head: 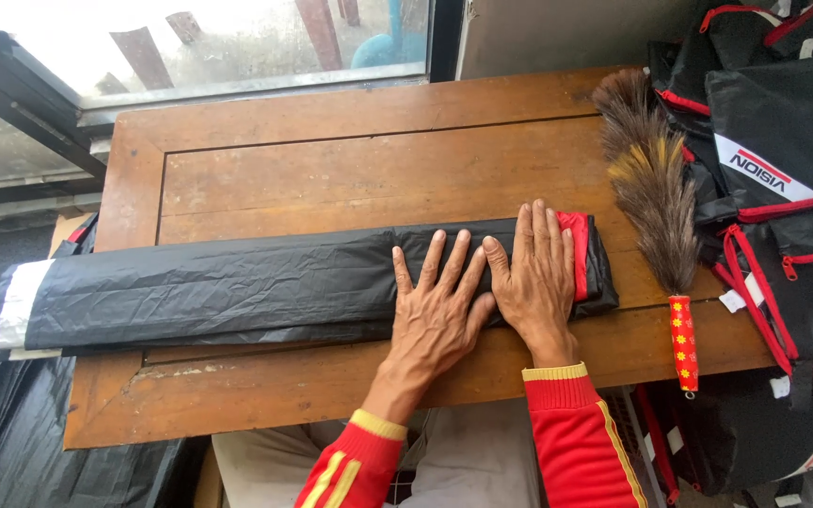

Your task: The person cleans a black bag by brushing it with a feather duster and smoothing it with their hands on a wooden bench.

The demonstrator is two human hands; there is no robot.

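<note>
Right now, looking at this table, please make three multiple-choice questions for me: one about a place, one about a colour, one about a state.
1. Where does the feather duster lie?
A. To the right of the folded black fabric
B. On top of the fabric
C. On the floor

2. What colour is the duster's handle?
A. Plain blue
B. Red with small yellow flowers
C. White

3. How are the left hand and right hand placed?
A. Both lifted in the air
B. Both flat on the fabric, fingers spread
C. One holding the duster

Answers:
1 A, the duster rests on the wooden table beside the fabric's right end.
2 B, the pattern shows clearly.
3 B, both palms press down side by side.
</note>
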